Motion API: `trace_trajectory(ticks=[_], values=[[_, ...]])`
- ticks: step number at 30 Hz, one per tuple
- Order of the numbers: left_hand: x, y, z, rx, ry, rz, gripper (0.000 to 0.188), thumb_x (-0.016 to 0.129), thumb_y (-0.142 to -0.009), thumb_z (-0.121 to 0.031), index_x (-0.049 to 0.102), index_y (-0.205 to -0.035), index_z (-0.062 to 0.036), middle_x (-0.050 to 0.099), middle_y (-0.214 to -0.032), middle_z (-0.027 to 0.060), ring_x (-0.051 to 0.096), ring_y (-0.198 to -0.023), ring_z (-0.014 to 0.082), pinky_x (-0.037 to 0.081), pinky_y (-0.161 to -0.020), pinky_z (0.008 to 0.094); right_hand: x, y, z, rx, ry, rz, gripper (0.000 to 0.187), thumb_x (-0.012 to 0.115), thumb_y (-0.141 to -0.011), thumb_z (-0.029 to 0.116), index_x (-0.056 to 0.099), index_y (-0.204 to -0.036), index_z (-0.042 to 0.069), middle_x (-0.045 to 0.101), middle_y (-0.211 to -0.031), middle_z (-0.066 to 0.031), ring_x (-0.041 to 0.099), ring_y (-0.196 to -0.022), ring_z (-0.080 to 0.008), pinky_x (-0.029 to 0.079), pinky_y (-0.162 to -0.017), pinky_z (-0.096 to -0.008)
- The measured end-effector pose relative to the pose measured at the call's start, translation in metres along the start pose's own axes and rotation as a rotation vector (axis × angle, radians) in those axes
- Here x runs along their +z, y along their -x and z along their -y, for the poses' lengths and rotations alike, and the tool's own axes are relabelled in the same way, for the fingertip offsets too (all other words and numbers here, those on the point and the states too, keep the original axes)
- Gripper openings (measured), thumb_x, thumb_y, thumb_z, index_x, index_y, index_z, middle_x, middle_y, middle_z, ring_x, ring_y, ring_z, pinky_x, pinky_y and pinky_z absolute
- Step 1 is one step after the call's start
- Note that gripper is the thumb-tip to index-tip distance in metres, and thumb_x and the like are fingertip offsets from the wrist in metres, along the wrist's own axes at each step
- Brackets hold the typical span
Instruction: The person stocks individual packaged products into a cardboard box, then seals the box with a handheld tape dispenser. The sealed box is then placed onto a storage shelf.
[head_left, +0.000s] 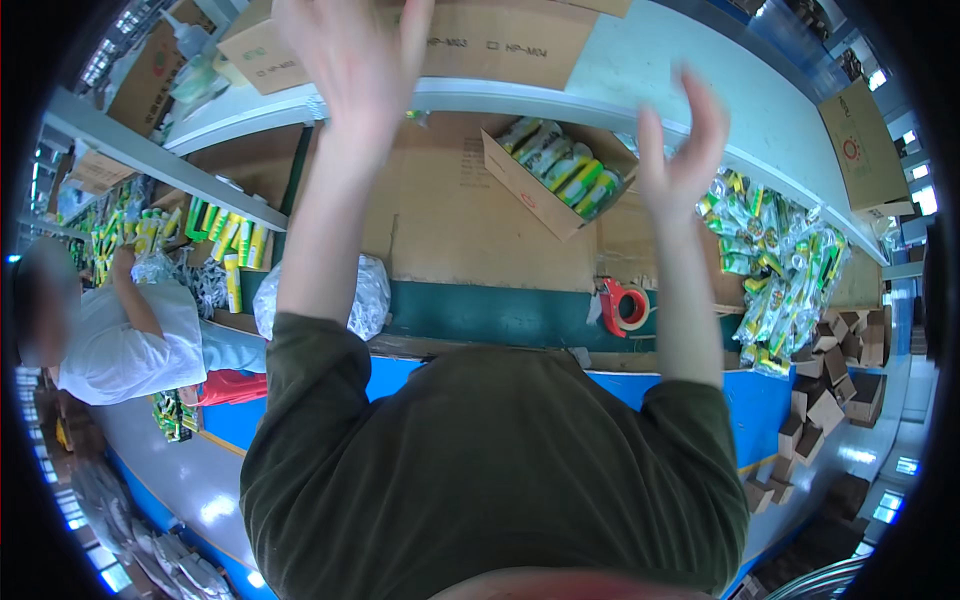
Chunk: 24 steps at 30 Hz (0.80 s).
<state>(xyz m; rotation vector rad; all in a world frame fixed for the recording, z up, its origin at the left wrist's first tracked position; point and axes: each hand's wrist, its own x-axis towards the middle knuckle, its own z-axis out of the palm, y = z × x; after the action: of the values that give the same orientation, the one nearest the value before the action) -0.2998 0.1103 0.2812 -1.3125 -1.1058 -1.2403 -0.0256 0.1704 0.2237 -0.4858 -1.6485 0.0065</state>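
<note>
Both my arms are raised over the bench. My left hand is up in front of a closed brown carton on the shelf, its thumb spread from the palm; the other fingertips run past the upper edge. I cannot tell if it touches the carton. Blurred by motion, my right hand has thumb and fingers apart with nothing between them, by the shelf's front edge. Between my arms, an open cardboard box lies tilted on the bench, holding several yellow-green tubes in clear wrapping.
A red tape dispenser lies near the bench's front edge. Wrapped yellow-green packs are piled on the right, above small open boxes. A clear plastic bag sits beside my left arm. Another person works at the left.
</note>
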Motion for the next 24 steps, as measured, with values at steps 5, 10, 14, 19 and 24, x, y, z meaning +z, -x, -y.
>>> trace_trajectory(ticks=[5,10,14,19,24], values=[[0.018,0.175,-0.045,-0.057,0.394,0.645,0.055,0.076,-0.078,-0.029,0.053,-0.122,-0.0032,0.057,-0.113,0.0152,0.054,-0.109,0.0347,0.043,-0.093,0.0444,-0.007,0.204,-0.042,1.154,0.098,-0.125,0.063,0.068,-0.085,0.018,0.036,-0.134,-0.006,0.048,-0.123,-0.0192,0.051,-0.102,-0.0272,0.039,-0.096,-0.0385],[0.122,0.284,-0.034,-1.362,0.385,0.961,0.08,0.066,-0.082,-0.053,0.045,-0.137,0.0013,0.057,-0.125,0.0221,0.057,-0.114,0.036,0.043,-0.101,0.0376,0.014,0.245,-0.122,1.714,-0.036,0.161,0.074,0.064,-0.086,0.023,0.026,-0.144,-0.004,0.045,-0.134,-0.0199,0.048,-0.119,-0.029,0.039,-0.101,-0.0391],[0.126,0.292,-0.018,-1.215,0.631,1.218,0.068,0.065,-0.081,-0.049,0.056,-0.129,-0.001,0.062,-0.12,0.0228,0.062,-0.109,0.0312,0.046,-0.096,0.0349,0.007,0.284,-0.143,1.348,-0.146,0.292,0.053,0.049,-0.087,0.001,0.035,-0.138,0.002,0.056,-0.121,-0.0134,0.06,-0.102,-0.0224,0.052,-0.078,-0.0341],[0.033,0.306,-0.056,-1.114,0.455,1.166,0.03,0.063,-0.081,-0.027,0.07,-0.103,-0.0095,0.072,-0.095,0.0117,0.068,-0.09,0.0264,0.052,-0.082,0.0365,-0.058,0.242,-0.058,1.407,-0.351,0.383,0.051,0.047,-0.088,-0.001,0.038,-0.138,0.003,0.056,-0.124,-0.0119,0.055,-0.112,-0.0227,0.048,-0.09,-0.0343],[-0.11,0.276,-0.056,-1.012,0.42,1.351,0.038,0.063,-0.085,-0.033,0.064,-0.115,-0.009,0.07,-0.092,0.0102,0.068,-0.089,0.0246,0.052,-0.082,0.0364,-0.11,0.225,0.018,1.404,-0.289,0.818,0.051,0.048,-0.093,0.001,0.035,-0.142,-0.001,0.05,-0.134,-0.0145,0.046,-0.124,-0.0206,0.037,-0.104,-0.0301]])
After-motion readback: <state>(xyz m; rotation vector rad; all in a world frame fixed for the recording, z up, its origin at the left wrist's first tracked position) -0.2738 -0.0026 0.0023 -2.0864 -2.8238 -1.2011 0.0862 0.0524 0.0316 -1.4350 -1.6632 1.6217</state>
